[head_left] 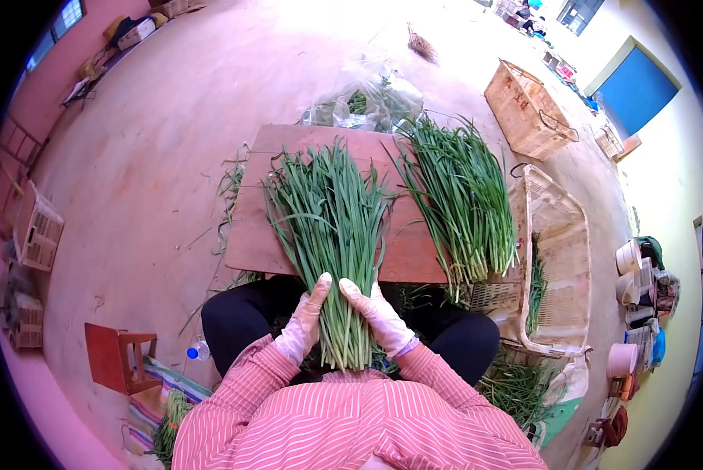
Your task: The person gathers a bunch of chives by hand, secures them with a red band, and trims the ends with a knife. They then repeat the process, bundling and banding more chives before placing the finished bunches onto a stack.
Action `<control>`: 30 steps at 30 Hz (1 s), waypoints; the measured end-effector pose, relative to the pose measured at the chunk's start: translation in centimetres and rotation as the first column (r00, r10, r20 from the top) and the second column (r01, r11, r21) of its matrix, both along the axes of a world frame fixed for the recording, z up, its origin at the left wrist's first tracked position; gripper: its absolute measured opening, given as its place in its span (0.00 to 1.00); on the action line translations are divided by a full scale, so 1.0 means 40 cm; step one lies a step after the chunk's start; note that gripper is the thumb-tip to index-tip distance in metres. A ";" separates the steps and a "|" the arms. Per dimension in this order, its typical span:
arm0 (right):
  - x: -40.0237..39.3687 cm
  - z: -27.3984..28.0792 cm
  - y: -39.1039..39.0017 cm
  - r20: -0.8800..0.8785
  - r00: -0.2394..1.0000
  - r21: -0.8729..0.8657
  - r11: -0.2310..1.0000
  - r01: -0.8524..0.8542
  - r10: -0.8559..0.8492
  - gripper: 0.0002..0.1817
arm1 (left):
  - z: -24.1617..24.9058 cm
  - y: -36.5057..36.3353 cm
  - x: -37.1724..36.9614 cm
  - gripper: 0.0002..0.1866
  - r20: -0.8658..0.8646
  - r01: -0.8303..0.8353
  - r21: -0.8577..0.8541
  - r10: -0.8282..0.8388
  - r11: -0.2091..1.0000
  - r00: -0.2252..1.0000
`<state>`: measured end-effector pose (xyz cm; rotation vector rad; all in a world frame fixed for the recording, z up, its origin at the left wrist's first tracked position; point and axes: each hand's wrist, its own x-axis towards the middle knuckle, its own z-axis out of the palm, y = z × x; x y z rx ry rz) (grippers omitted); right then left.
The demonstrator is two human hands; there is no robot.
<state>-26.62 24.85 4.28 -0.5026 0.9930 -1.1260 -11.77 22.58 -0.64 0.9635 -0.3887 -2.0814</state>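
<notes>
Red marks on the cream plastic crate (524,127): I cannot read them. White-gloved left hand (303,323) and right hand (378,317) clasp the long green leafy bundle (332,207) by its stems, which overhang the near edge of the brown wooden surface (248,239). Wood shows left of it.

Pink shirt (320,419) (white-striped), pale gloves (298,333).

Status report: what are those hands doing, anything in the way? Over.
Left hand and right hand: clasping the green bundle from either side, by its stems. Bundle partly over the table, stems past its edge. Second bundle alongside, not blocking.
</notes>
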 end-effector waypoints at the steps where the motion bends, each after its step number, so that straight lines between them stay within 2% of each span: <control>1: -0.003 -0.005 0.004 0.010 1.000 0.019 1.000 0.018 -0.018 0.39 | 0.001 0.000 0.004 0.32 0.007 -0.001 0.007 0.000 1.000 1.000; 4: -0.006 -0.039 0.002 0.016 0.999 0.003 0.999 0.034 -0.034 0.41 | -0.009 -0.014 0.017 0.35 0.036 0.005 -0.002 -0.005 1.000 0.999; 7: 0.001 -0.063 0.008 -0.233 0.972 -0.090 0.996 0.022 -0.042 0.46 | -0.038 -0.020 0.031 0.39 0.130 -0.011 0.014 0.009 1.000 0.991; 8: 0.000 -0.076 0.004 -0.230 0.972 -0.091 0.996 0.023 -0.043 0.46 | -0.042 -0.020 0.031 0.39 0.133 -0.009 0.013 0.008 1.000 0.991; 10: -0.005 -0.104 -0.010 -0.320 0.947 -0.130 0.991 -0.033 -0.011 0.50 | -0.031 -0.028 0.026 0.37 0.220 -0.045 -0.148 0.078 0.988 0.972; 12: 0.003 -0.098 -0.014 -0.247 0.967 -0.194 0.981 0.013 -0.062 0.49 | -0.029 -0.039 0.023 0.36 0.207 -0.028 -0.167 0.063 0.986 0.976; 14: 0.014 -0.082 -0.020 -0.123 0.984 -0.263 0.960 0.093 -0.129 0.48 | -0.010 -0.033 0.015 0.36 0.124 -0.042 -0.282 0.080 0.959 0.989; 16: 0.008 -0.050 -0.012 0.032 0.996 -0.146 0.986 0.084 -0.080 0.47 | -0.002 -0.032 0.026 0.37 0.210 0.112 -0.331 -0.043 0.937 0.977; 18: 0.003 -0.096 -0.028 -0.033 0.999 -0.075 0.997 0.008 -0.010 0.46 | 0.010 -0.031 0.028 0.37 0.273 0.158 -0.197 -0.101 0.968 0.957; 19: 0.010 -0.132 -0.042 -0.235 0.972 -0.104 0.994 -0.022 -0.003 0.45 | -0.009 -0.039 0.026 0.37 0.258 0.189 -0.247 -0.124 0.950 0.958; 20: 0.006 -0.158 -0.045 -0.233 0.973 -0.096 0.995 -0.025 0.002 0.45 | -0.021 -0.042 0.024 0.37 0.259 0.187 -0.240 -0.123 0.953 0.958; 22: 0.009 -0.148 -0.044 -0.288 0.956 -0.139 0.985 -0.106 0.062 0.44 | -0.005 -0.040 0.012 0.35 0.121 0.151 -0.172 -0.131 0.973 0.984; 26: 0.018 -0.101 -0.057 -0.376 0.923 -0.217 0.960 -0.176 0.085 0.46 | 0.054 -0.042 0.012 0.33 0.035 0.223 -0.157 -0.221 0.962 0.975; 27: 0.021 -0.094 -0.055 -0.383 0.924 -0.270 0.954 -0.130 0.018 0.49 | 0.067 -0.045 0.002 0.32 0.003 0.183 -0.197 -0.186 0.963 0.983; 28: 0.021 -0.072 -0.059 -0.382 0.924 -0.267 0.955 -0.132 0.021 0.49 | 0.092 -0.051 -0.005 0.32 0.003 0.181 -0.193 -0.184 0.964 0.983; 30: 0.014 -0.003 -0.091 -0.470 0.867 -0.489 0.867 -0.101 -0.164 0.40 | 0.149 -0.087 -0.016 0.31 0.030 0.140 -0.380 -0.139 0.915 0.990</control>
